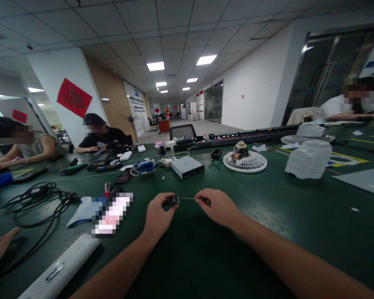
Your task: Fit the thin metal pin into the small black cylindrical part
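Observation:
Above the green tabletop, my left hand is closed round a small dark cylinder with a pale ring at its open end, which faces right. My right hand pinches a thin screwdriver. Its narrow metal shaft points left, and its tip is at or very near the cylinder's open end; I cannot tell whether they touch. Fingers cover most of the screwdriver's handle. Just beyond my hands lies a grey box-shaped drive.
A white fan grille with a motor and a white plastic housing stand to the right. On the left are black cables, a white bar, a plastic bag and another person's hand. Other people sit around the table.

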A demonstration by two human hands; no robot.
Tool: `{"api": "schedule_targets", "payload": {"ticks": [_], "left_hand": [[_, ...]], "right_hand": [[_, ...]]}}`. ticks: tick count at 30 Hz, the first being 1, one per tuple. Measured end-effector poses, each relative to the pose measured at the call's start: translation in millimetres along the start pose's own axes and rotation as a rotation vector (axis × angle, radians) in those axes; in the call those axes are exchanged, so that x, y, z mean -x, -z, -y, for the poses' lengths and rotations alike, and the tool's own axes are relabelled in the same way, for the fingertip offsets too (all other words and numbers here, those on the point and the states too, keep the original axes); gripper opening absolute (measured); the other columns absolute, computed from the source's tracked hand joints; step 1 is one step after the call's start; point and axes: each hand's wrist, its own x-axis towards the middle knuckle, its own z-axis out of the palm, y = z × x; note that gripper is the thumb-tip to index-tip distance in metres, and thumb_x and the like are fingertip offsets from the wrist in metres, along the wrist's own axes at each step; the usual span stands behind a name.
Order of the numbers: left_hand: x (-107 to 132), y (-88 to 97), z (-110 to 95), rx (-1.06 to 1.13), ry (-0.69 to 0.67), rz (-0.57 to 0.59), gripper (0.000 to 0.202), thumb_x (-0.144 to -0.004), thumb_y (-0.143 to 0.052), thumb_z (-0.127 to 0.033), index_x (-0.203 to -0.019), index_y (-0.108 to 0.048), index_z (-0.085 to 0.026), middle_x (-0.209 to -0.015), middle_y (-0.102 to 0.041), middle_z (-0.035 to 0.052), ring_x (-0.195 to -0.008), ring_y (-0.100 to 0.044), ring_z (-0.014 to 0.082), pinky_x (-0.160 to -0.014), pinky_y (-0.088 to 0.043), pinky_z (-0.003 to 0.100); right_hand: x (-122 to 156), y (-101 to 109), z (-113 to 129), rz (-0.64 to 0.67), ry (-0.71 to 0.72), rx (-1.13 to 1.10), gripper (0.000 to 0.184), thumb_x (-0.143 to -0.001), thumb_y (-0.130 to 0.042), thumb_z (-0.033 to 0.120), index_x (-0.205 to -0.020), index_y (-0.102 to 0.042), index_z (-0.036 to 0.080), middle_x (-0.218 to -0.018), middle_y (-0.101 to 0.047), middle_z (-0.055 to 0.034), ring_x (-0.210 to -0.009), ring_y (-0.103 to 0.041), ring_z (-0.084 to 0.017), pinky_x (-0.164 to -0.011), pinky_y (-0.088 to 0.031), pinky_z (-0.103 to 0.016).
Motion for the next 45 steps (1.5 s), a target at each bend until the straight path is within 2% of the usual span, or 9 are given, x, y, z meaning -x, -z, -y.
{"api": "schedule_targets", "payload": {"ticks": [7, 11, 19, 24, 27, 30, 34, 39, 45], "left_hand": [[2.8, 1.2, -11.0, -0.042, -0.137, 0.105, 0.030, -0.073, -0.071, -0.011, -0.100, -0.068, -0.024, -0.100, -0.069, 0.0021, -0.095, -0.063, 0.0220, -0.087, -0.047, 0.041], [2.8, 2.6, -12.2, -0.055, -0.167, 0.128, 0.030, -0.073, -0.070, -0.009, -0.099, -0.069, -0.024, -0.101, -0.069, 0.0019, -0.097, -0.062, 0.0224, -0.087, -0.047, 0.040], [2.9, -2.2, -5.4, -0.118, -0.068, 0.138, 0.033, -0.073, -0.071, -0.015, -0.104, -0.068, -0.025, -0.102, -0.069, 0.0022, -0.095, -0.063, 0.0233, -0.086, -0.048, 0.041], [2.6, -3.8, 6.6, -0.088, -0.006, 0.077, 0.030, -0.074, -0.070, -0.015, -0.103, -0.067, -0.024, -0.100, -0.069, 0.0038, -0.092, -0.065, 0.0229, -0.083, -0.051, 0.039], [2.5, -4.4, 10.2, -0.052, 0.012, 0.102, 0.030, -0.073, -0.071, -0.015, -0.102, -0.068, -0.024, -0.100, -0.070, 0.0035, -0.091, -0.066, 0.0222, -0.083, -0.052, 0.038], [2.6, -5.9, 9.4, -0.046, 0.012, 0.126, 0.031, -0.073, -0.072, -0.015, -0.101, -0.068, -0.024, -0.100, -0.070, 0.0027, -0.090, -0.066, 0.0218, -0.083, -0.051, 0.038], [2.7, -6.8, 5.9, -0.064, 0.000, 0.122, 0.029, -0.071, -0.072, -0.014, -0.098, -0.068, -0.024, -0.095, -0.071, 0.0027, -0.087, -0.067, 0.0214, -0.080, -0.052, 0.036], [3.4, -4.9, 2.4, -0.050, -0.040, 0.150, 0.026, -0.073, -0.069, -0.015, -0.097, -0.068, -0.024, -0.095, -0.071, 0.0029, -0.086, -0.067, 0.0215, -0.079, -0.052, 0.036], [4.5, -2.0, -6.5, -0.101, -0.072, 0.184, 0.024, -0.073, -0.070, -0.018, -0.096, -0.069, -0.024, -0.093, -0.070, 0.0023, -0.087, -0.065, 0.0233, -0.080, -0.050, 0.039]], "right_hand": [[3.0, -2.3, 3.5, 0.016, 0.063, 0.141, 0.024, -0.088, -0.051, 0.031, -0.095, -0.074, 0.025, -0.081, -0.066, -0.0039, -0.072, -0.058, -0.018, -0.064, -0.038, -0.030], [3.6, -0.5, 5.9, 0.102, 0.109, 0.038, 0.023, -0.086, -0.053, 0.030, -0.092, -0.075, 0.026, -0.078, -0.068, -0.0016, -0.070, -0.059, -0.017, -0.063, -0.039, -0.029], [1.4, -4.4, 3.9, 0.069, -0.092, 0.135, 0.023, -0.087, -0.053, 0.036, -0.076, -0.067, 0.022, -0.073, -0.066, -0.0044, -0.063, -0.057, -0.018, -0.056, -0.035, -0.029], [3.3, 7.4, -2.5, 0.392, -0.104, -0.086, 0.035, -0.069, -0.072, 0.051, -0.064, -0.057, 0.020, -0.063, -0.060, -0.0006, -0.055, -0.053, -0.015, -0.049, -0.034, -0.026], [5.5, 16.7, -5.5, 0.609, -0.102, -0.286, 0.034, -0.059, -0.081, 0.044, -0.072, -0.061, 0.019, -0.070, -0.063, 0.0015, -0.062, -0.058, -0.014, -0.048, -0.038, -0.022], [7.6, 18.2, -4.5, 0.655, -0.054, -0.352, 0.030, -0.056, -0.082, 0.034, -0.074, -0.062, 0.019, -0.074, -0.065, 0.0028, -0.064, -0.059, -0.014, -0.049, -0.040, -0.021], [9.5, 9.9, 3.1, 0.617, 0.005, -0.371, 0.016, -0.066, -0.074, 0.022, -0.078, -0.064, 0.019, -0.072, -0.065, 0.0030, -0.063, -0.061, -0.013, -0.054, -0.044, -0.021], [8.7, -4.4, 12.6, 0.311, 0.050, -0.302, 0.002, -0.077, -0.059, 0.017, -0.076, -0.060, 0.019, -0.075, -0.064, 0.0001, -0.066, -0.060, -0.013, -0.060, -0.044, -0.024], [6.1, -15.0, 15.7, 0.087, 0.024, -0.422, 0.024, -0.084, -0.048, 0.013, -0.065, -0.037, 0.021, -0.084, -0.067, -0.0019, -0.079, -0.063, -0.015, -0.067, -0.044, -0.026]]}}
